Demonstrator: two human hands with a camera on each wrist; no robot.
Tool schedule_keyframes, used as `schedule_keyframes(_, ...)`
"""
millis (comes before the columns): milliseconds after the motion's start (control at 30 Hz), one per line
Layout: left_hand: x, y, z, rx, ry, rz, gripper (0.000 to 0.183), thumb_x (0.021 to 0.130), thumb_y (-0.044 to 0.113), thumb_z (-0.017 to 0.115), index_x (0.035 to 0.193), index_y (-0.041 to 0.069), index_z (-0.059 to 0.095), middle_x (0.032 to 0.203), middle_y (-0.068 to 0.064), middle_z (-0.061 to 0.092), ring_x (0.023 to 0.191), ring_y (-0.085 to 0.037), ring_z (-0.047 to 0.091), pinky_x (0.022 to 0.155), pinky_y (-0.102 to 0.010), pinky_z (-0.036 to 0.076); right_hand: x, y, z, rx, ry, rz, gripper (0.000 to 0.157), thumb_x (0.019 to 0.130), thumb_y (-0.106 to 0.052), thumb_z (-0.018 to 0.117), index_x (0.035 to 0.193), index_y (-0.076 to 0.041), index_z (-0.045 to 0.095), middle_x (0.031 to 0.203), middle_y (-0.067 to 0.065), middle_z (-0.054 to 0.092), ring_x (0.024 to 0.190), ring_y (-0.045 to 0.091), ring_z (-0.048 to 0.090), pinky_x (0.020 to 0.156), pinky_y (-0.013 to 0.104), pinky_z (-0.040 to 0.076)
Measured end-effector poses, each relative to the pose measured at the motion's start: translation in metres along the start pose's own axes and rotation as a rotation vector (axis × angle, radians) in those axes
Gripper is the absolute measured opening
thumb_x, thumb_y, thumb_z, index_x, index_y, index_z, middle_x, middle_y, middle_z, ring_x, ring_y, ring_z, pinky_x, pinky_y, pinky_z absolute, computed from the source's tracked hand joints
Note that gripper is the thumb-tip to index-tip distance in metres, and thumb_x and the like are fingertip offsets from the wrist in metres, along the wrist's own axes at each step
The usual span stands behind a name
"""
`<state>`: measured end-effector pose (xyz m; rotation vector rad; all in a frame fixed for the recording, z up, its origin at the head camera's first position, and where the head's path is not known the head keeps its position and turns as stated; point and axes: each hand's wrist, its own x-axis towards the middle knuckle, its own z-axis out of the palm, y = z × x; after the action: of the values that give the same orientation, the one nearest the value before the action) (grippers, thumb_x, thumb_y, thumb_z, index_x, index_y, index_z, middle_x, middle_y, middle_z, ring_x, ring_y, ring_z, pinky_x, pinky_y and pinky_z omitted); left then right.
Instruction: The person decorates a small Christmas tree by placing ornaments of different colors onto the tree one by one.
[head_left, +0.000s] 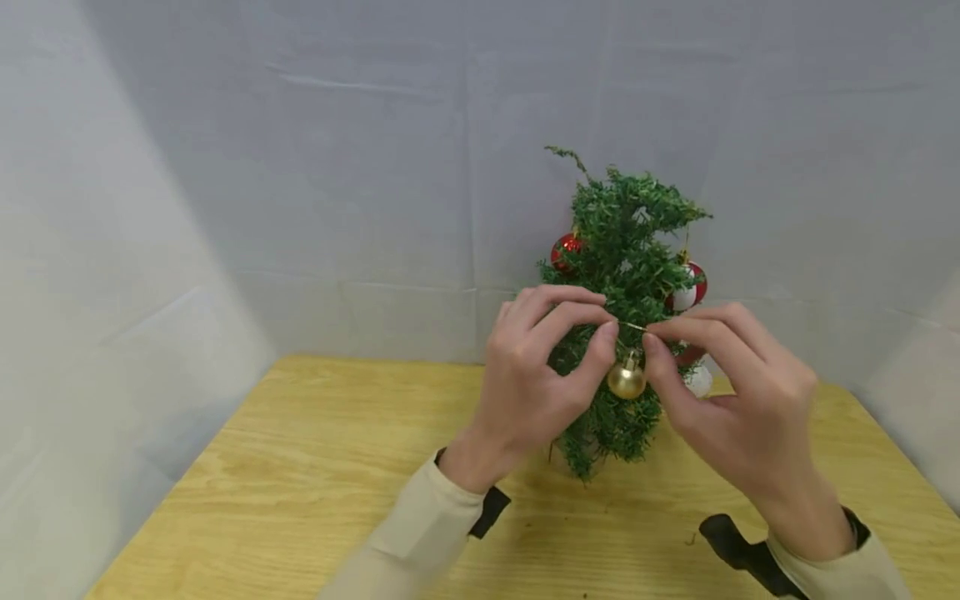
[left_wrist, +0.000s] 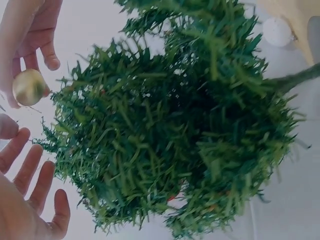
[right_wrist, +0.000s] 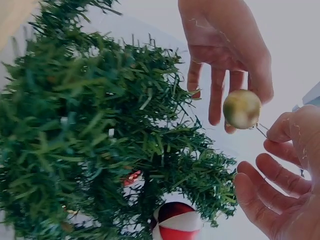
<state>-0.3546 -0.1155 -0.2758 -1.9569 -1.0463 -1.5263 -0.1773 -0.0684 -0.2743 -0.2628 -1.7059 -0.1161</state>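
A small gold bauble [head_left: 627,381] hangs in front of the green artificial Christmas tree [head_left: 630,208]. Its thin gold cord [head_left: 633,327] is stretched between both hands, above the ball. Thumb and forefinger of the left hand [head_left: 543,367] pinch the cord's left end. From the other side, the right hand [head_left: 742,400] pinches it with thumb and forefinger. In the right wrist view, the bauble [right_wrist: 242,109] hangs by its cord between the two hands, close to the branch tips. The left wrist view also catches the bauble [left_wrist: 28,87] beside the foliage.
A red bauble [head_left: 566,252] hangs on the tree's left, and a red-and-white bauble [head_left: 686,286] on its right. Behind the right hand is a white ball [head_left: 699,381]. The tree stands on a wooden table [head_left: 337,433] before a pale cloth backdrop [head_left: 360,167].
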Motion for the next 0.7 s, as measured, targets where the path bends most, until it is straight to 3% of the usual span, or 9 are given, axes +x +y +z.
schedule_keyframes(333, 0.018, -0.009, -0.004, 0.0, 0.011, -0.059, 0.014, 0.097, 0.017, 0.066, 0.096, 0.008, 0.077, 0.109, -0.008, 0.074, 0.101, -0.024, 0.068, 0.091, -0.038, 0.053, 0.019, 0.005, 0.01, -0.099, -0.09, -0.013, 0.023, 0.095, -0.02, 0.064, 0.095, -0.001, 0.076, 0.087, 0.014, 0.067, 0.062, 0.022, 0.058, 0.063, 0.023, 0.046)
schedule_keyframes(500, 0.023, -0.015, -0.001, 0.055, 0.009, -0.102, 0.016, 0.097, 0.019, 0.066, 0.097, 0.008, 0.077, 0.106, -0.007, 0.074, 0.098, -0.024, 0.068, 0.087, -0.037, 0.053, 0.025, 0.006, 0.017, -0.135, -0.125, 0.041, 0.01, 0.09, -0.007, 0.07, 0.094, 0.001, 0.076, 0.089, 0.017, 0.064, 0.064, 0.024, 0.054, 0.064, 0.023, 0.038)
schedule_keyframes(700, 0.026, -0.019, 0.002, 0.172, -0.014, -0.139, 0.017, 0.098, 0.023, 0.064, 0.097, 0.014, 0.078, 0.106, -0.003, 0.074, 0.095, -0.022, 0.067, 0.081, -0.039, 0.052, 0.028, 0.007, 0.022, -0.217, -0.161, 0.064, 0.01, 0.09, -0.005, 0.072, 0.093, 0.003, 0.075, 0.089, 0.018, 0.063, 0.074, 0.031, 0.055, 0.063, 0.038, 0.04)
